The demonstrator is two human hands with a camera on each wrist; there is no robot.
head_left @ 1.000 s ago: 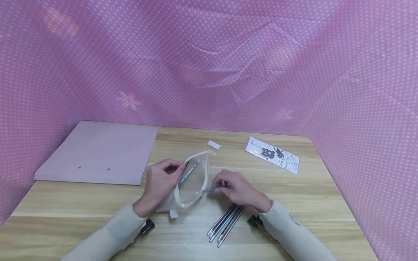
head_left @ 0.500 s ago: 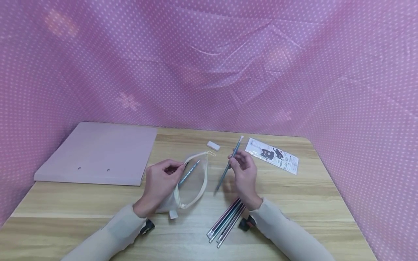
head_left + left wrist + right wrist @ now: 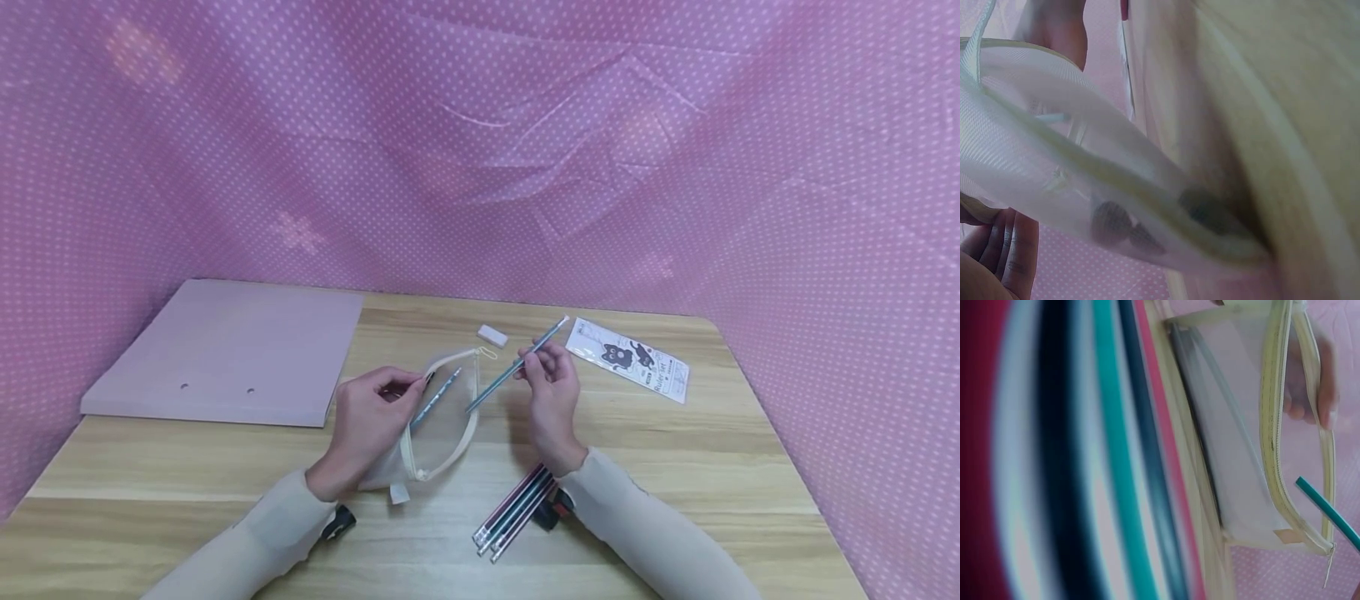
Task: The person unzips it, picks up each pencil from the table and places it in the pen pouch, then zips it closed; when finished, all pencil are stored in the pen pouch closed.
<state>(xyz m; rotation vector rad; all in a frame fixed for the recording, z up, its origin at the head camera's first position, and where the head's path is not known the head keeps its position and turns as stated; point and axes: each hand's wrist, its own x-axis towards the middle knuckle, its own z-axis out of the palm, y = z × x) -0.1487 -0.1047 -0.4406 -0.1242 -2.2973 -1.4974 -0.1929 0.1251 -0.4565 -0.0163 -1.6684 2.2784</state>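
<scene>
In the head view, my left hand (image 3: 375,421) pinches the zipped edge of a translucent mesh pencil case (image 3: 471,429), whose mouth gapes to the right. A blue patterned pencil (image 3: 435,398) lies inside it. Between thumb and fingers, my right hand (image 3: 553,396) holds a teal pencil (image 3: 498,381) at a slant, eraser end up, its lower tip at the case's mouth. The right wrist view also has this teal pencil (image 3: 1329,512) against the zipper opening. Below my right hand lies a bunch of striped pencils (image 3: 513,512), partly covered by the wrist.
A white eraser (image 3: 492,336) lies behind the case. Farther right is a packaged ruler set (image 3: 630,358) with cat drawings. A pale folder (image 3: 232,350) covers the table's back left, and a pink dotted cloth (image 3: 480,167) hangs around the wooden table (image 3: 675,467).
My right hand lifted the teal pencil and turned it from nearly flat to slanting with the eraser up, then brought its lower tip left to the case's mouth. The left hand stayed put.
</scene>
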